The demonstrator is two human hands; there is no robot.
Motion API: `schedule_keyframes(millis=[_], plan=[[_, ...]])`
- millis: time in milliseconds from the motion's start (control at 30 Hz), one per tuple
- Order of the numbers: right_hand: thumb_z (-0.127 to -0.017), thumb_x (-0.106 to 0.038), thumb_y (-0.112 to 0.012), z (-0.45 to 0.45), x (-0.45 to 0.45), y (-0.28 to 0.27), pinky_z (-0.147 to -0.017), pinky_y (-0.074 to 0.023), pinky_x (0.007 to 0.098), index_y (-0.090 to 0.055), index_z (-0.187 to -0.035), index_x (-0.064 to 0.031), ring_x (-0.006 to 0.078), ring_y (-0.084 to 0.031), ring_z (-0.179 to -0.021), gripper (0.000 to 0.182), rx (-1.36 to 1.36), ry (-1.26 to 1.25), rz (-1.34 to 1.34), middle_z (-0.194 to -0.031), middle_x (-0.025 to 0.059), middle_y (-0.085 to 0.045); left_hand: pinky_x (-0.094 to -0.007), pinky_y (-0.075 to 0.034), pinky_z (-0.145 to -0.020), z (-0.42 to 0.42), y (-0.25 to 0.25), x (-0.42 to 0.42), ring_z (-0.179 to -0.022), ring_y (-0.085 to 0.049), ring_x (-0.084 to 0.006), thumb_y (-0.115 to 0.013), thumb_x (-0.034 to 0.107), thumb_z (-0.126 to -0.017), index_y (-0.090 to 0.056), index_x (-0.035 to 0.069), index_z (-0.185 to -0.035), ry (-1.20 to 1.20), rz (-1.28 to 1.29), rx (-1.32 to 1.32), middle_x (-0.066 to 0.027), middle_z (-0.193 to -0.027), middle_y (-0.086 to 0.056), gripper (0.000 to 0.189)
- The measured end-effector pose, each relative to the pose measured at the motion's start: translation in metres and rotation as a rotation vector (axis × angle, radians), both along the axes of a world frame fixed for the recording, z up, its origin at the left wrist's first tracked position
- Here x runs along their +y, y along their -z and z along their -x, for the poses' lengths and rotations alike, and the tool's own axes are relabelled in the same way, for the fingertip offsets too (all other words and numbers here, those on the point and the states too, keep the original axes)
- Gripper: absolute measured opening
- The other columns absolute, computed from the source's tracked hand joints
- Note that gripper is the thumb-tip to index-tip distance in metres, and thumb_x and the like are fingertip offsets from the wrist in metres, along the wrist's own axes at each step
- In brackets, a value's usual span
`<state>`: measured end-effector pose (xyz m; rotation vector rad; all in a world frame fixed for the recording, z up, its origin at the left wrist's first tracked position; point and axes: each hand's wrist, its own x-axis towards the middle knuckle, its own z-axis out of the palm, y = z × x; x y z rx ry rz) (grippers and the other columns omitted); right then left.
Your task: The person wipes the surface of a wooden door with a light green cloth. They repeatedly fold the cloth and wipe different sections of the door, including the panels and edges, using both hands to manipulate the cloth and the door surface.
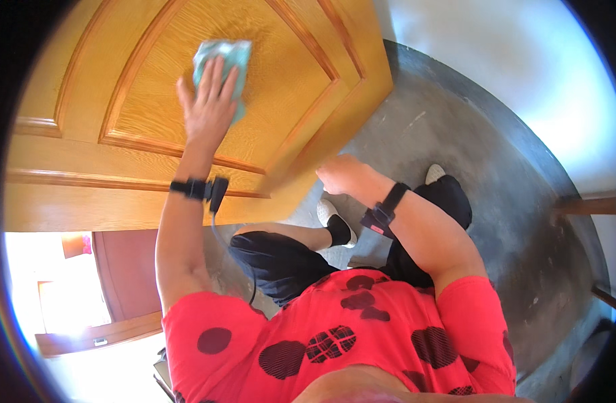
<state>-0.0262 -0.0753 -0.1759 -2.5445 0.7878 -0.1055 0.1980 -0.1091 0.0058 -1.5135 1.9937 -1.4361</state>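
My left hand (209,113) is pressed flat, fingers forward, on a pale green cloth (240,56). The cloth lies against the recessed panel of a varnished yellow-brown wooden door (156,108) and reaches out past my fingertips. Part of it is hidden under the palm. My right hand (344,174) is curled into a loose fist above the floor, near the door's lower edge. No object shows in it, though its inner side is turned from view.
Black straps with small devices (383,216) circle both wrists; a cable (227,247) hangs from the left one. My bent knees (282,259) are below my arms, over a grey concrete floor (489,201). A white wall (489,55) curves along the right. Bright openings are at lower left.
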Motion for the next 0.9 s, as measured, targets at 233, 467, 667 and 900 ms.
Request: schedule_keyframes(millis=[233, 467, 667, 900], plan=[[-0.072, -0.008, -0.057, -0.013, -0.003, 0.083, -0.06, -0.0494, 0.0465, -0.069, -0.078, -0.0022, 0.0367, -0.064, -0.074, 0.015, -0.461, -0.05, 0.134, -0.078, 0.0186, -0.066, -0.0643, -0.015, -0.106, -0.066, 0.03, 0.132, -0.136, -0.034, -0.019, -0.057, 0.012, -0.082, -0.048, 0.016, -0.133, 0.006, -0.17, 0.091, -0.005, -0.146, -0.039, 0.052], [-0.088, -0.023, -0.053, -0.021, -0.01, 0.003, -0.074, -0.0508, 0.04, -0.059, -0.115, -0.0054, 0.034, -0.062, -0.094, 0.033, -0.622, 0.194, -0.178, -0.104, 0.0173, -0.064, -0.038, -0.04, -0.099, -0.006, 0.055, 0.126, -0.108, -0.059, -0.0253, -0.057, 0.024, -0.09, -0.055, 0.005, -0.121, -0.209, -0.33, 1.292, -0.0125, -0.112, -0.063, 0.036], [-0.098, -0.03, -0.043, -0.033, -0.063, -0.014, -0.074, -0.0469, 0.0298, -0.058, -0.1, -0.0062, 0.0122, -0.055, -0.082, 0.028, -1.501, 0.385, -0.836, -0.088, 0.0023, -0.06, -0.0319, -0.046, -0.087, 0.08, 0.108, 0.006, -0.097, -0.057, -0.0182, -0.048, 0.045, -0.095, -0.053, 0.001, -0.121, -0.027, -0.596, 2.788, -0.0088, -0.106, -0.06, 0.051], [-0.098, -0.034, -0.039, -0.031, -0.072, -0.011, -0.073, -0.0436, 0.0307, -0.056, -0.088, -0.0077, 0.0133, -0.053, -0.076, 0.034, -1.788, 0.817, -1.255, -0.083, 0.0032, -0.057, -0.0318, -0.045, -0.091, 0.144, 0.157, -0.026, -0.101, -0.058, -0.02, -0.045, 0.042, -0.096, -0.052, 0.002, -0.121, 0.247, -0.636, 3.098, -0.0081, -0.107, -0.06, 0.048]])
